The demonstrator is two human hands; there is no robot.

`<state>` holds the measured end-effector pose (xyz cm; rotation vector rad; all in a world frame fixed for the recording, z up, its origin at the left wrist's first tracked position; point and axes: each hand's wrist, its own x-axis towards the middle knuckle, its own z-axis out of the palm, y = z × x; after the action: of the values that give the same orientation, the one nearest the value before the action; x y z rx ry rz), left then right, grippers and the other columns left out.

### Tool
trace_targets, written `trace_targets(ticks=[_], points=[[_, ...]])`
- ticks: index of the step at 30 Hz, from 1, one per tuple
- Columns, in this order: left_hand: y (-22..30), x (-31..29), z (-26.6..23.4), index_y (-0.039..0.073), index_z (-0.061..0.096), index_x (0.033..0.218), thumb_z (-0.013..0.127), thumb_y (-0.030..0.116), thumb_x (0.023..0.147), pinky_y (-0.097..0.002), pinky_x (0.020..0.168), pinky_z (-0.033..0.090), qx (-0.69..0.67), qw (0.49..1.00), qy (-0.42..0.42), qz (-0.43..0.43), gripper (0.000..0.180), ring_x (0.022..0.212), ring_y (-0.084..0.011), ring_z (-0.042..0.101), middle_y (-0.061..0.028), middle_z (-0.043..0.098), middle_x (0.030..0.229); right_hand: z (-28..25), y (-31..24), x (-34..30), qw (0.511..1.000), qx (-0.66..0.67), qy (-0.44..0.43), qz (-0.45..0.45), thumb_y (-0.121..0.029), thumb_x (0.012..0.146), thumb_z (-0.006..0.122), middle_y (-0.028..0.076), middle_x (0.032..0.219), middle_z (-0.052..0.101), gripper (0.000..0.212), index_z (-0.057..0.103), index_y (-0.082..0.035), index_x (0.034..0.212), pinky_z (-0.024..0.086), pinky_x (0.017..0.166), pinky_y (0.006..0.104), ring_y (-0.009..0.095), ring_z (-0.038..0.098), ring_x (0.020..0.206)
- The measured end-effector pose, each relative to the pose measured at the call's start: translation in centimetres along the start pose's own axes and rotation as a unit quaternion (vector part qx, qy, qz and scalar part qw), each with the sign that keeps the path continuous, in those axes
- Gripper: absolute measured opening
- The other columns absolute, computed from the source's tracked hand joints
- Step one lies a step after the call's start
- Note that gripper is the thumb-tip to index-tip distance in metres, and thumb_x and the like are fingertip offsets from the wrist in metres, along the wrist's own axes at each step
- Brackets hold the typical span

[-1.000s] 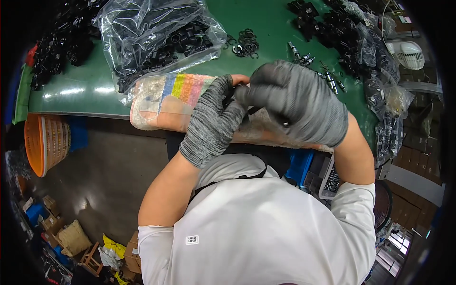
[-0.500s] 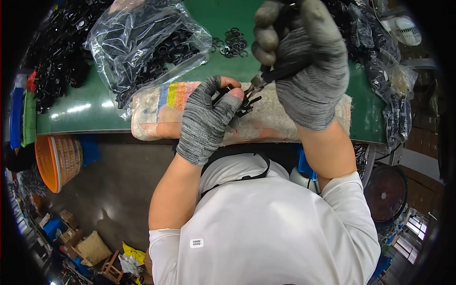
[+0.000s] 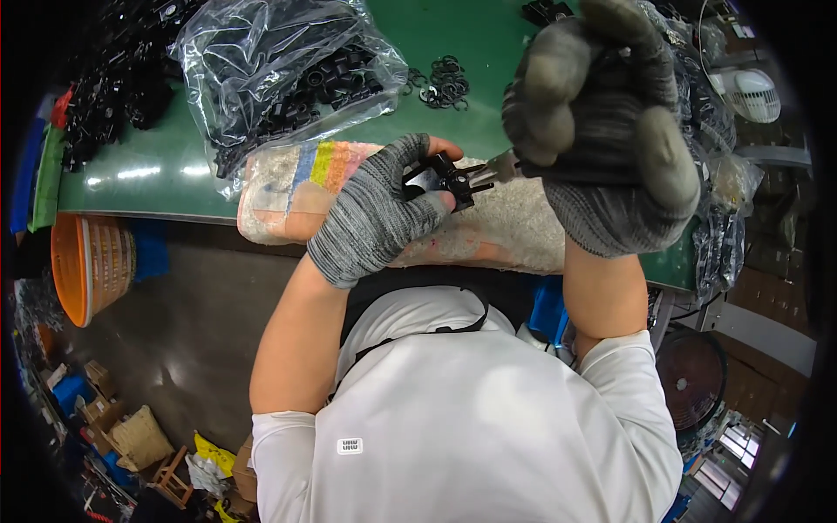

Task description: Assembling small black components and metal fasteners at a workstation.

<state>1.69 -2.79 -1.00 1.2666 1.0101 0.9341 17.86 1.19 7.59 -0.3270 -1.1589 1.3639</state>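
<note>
My left hand (image 3: 375, 205), in a grey knit glove with bare thumb and finger tips, is closed around a small black plastic part (image 3: 453, 181) with thin prongs pointing right. My right hand (image 3: 602, 131), in a grey glove with worn fingertips, is curled around pliers and partly blurred. The metal jaws of the pliers (image 3: 504, 167) reach left to the prongs; whether they touch I cannot tell. The pliers' handles are mostly hidden in the palm. Both hands are above a folded, padded cloth (image 3: 514, 231) at the front of the green table (image 3: 471, 39).
A clear plastic bag (image 3: 261, 65) of black parts lies behind my left hand, with black C-shaped clips (image 3: 446, 83) beside it. Black parts (image 3: 122, 96) are heaped at the far left. An orange basket (image 3: 74, 270) stands below the table's left end; a small white fan (image 3: 751, 94) is at right.
My right hand has swung right and lower, its palm side now showing more. The pliers' jaws have drawn right from the black part, which my left hand still holds and has turned slightly.
</note>
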Motion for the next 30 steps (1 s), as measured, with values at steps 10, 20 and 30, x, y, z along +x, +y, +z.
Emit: trace_targets(ticks=[10, 20, 30], points=[[-3.1, 0.0, -1.4, 0.0, 0.051, 0.136, 0.068, 0.004, 0.086, -0.0318, 0.101, 0.048, 0.061, 0.997, -0.042, 0.031, 0.053, 0.115, -0.0183, 0.06, -0.0104, 0.063, 0.124, -2.7, 1.0, 0.8, 0.946, -0.048, -0.314, 0.058, -0.029, 0.085, 0.071, 0.02, 0.111, 0.064, 0.059, 0.052, 0.006, 0.128, 0.056, 0.073, 0.0346, 0.024, 0.065, 0.087], [-1.2, 0.4, -0.9, 0.001, 0.055, 0.129, 0.075, 0.014, 0.083, -0.0339, 0.095, 0.051, 0.144, 0.984, -0.052, 0.09, 0.053, 0.109, -0.0197, 0.063, -0.0118, 0.066, 0.12, -2.3, 0.3, 1.3, 0.928, -0.066, -0.344, 0.128, -0.023, 0.081, 0.074, 0.019, 0.108, 0.067, 0.045, 0.064, 0.006, 0.114, 0.057, 0.083, 0.0373, 0.027, 0.068, 0.096], [1.5, 0.9, 1.7, 0.002, 0.06, 0.119, 0.069, 0.019, 0.09, -0.0271, 0.086, 0.05, 0.007, 1.0, -0.009, -0.025, 0.035, 0.094, -0.0127, 0.059, -0.006, 0.064, 0.103, 0.1, -3.5, 0.0, 0.993, -0.012, 0.1, 0.056, -0.024, 0.084, 0.069, 0.016, 0.102, 0.064, 0.054, 0.053, 0.0, 0.13, 0.051, 0.064, 0.0294, 0.019, 0.061, 0.077]])
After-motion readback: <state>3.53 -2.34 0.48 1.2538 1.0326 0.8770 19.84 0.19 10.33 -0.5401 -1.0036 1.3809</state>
